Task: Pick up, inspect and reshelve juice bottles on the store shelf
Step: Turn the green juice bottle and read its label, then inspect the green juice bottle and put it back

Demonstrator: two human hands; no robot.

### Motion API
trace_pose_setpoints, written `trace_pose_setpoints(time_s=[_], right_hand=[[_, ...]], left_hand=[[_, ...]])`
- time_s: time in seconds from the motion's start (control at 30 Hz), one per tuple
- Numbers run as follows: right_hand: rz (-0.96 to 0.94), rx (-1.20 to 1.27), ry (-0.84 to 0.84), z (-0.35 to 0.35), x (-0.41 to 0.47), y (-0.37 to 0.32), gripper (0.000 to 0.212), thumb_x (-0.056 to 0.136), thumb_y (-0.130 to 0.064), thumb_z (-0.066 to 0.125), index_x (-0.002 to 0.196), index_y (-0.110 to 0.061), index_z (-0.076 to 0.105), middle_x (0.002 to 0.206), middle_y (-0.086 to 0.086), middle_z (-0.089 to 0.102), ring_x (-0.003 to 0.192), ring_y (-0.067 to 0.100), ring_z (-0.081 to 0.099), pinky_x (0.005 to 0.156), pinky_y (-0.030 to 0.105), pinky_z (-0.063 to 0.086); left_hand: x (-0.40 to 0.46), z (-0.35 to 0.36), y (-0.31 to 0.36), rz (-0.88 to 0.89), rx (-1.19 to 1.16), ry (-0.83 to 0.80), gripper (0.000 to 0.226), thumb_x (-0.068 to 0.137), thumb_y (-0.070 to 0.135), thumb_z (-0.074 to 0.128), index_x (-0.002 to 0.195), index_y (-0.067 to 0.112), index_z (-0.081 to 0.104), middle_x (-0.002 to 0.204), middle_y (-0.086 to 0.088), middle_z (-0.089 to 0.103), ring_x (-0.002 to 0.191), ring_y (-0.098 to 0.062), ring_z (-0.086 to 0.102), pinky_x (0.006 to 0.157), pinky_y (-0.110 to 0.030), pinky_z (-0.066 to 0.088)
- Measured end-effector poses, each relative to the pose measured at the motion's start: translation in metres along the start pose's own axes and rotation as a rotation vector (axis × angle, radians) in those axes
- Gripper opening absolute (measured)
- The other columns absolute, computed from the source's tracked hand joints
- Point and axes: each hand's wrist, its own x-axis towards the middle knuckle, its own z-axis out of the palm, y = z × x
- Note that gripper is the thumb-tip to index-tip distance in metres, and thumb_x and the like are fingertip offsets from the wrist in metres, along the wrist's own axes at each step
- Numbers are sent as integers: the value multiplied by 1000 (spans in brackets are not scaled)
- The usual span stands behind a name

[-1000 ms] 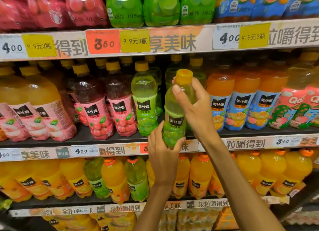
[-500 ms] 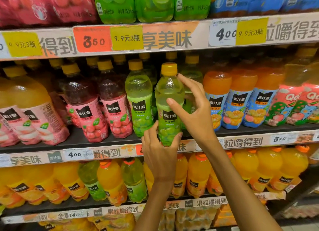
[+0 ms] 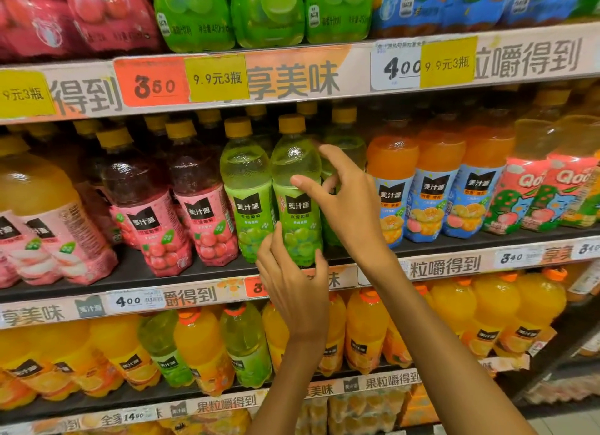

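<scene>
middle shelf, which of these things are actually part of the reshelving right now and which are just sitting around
In use:
green grape juice bottle, upright at the shelf front
left hand, fingers round its base
right hand, fingers spread by its shoulder
middle shelf

Just there:
second green bottle beside it
red grape bottles
orange bottles
price tags

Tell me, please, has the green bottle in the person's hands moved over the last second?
Yes. The green bottle has gone back and down onto the shelf, upright beside its green neighbour; earlier it was held tilted in front of the row.
</scene>
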Motion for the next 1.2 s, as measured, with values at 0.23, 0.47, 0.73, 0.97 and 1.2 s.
trace_pose_setpoints(time_s=[0.23,0.47,0.73,0.97,1.2], right_hand=[[-23,-33,10,9,-1,1,55,84,-44,66,127,-11,55,103,7,67,68,19,62,64,44,52],[-159,-24,162,2,-3,-4,42,92,-29,62,125,-3,56,118,11,58,65,13,56,63,42,52],[-140,-383,224,-3,17,1,26,94,-19,57,98,6,52,90,24,54,91,38,46,78,41,34],[-118,-343,241,-6,14,-3,33,87,-10,65,108,10,48,100,24,52,94,38,46,82,34,31],[-109,-242,252,-10,11,-7,44,87,-4,62,124,11,42,113,24,52,106,36,48,88,35,36]], left_hand=[[2,1,-4,67,137,-36,58,78,13,75,130,1,51,117,-17,56,112,-30,54,93,-40,45],[5,-2,-3,79,125,-56,56,81,14,72,132,3,50,117,-15,56,112,-30,54,92,-40,45],[-7,-3,3,130,-41,-75,47,82,-4,64,126,5,54,119,-11,52,114,-18,47,98,-27,36],[-8,-3,1,184,-93,-209,44,83,-2,61,125,11,55,118,-6,51,111,-9,40,97,-28,36],[-8,-4,0,182,-120,-228,41,81,-4,60,120,10,58,117,-6,52,111,-12,43,97,-33,39]])
